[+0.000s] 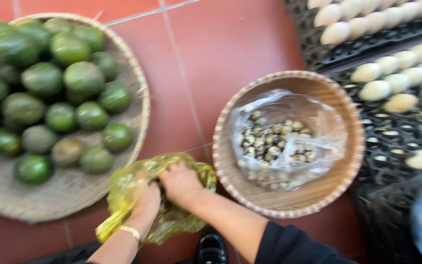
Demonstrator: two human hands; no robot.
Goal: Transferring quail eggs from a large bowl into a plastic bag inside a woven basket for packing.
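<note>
1. Gripping a crinkled, translucent yellow-green plastic bag (172, 215) with both hands, low in the head view, just above the red tiled floor (206, 54).
2. Left hand (145, 203), gold bracelet (130, 231) at the wrist, closed on the bag's left side, fingers bunched into the plastic.
3. Right hand (180, 183), dark sleeve (294, 244) further up the arm, closed on the bag's top fold, just beside the left hand.
4. To the left, touching or nearly touching the bag: a wide, shallow woven tray (69, 188) piled with round green fruits (69, 83).
5. To the right, near the bag: a round woven basket (318, 190) lined with a clear plastic bag (328, 132), holding small speckled eggs (274, 142).
6. Far right: black moulded egg trays (396, 137) carrying pale, larger eggs (377, 90), some cups bare.
7. Bottom edge: a black shoe tip (212, 247) between the forearms; contents of the yellow-green bag too blurred to tell.
</note>
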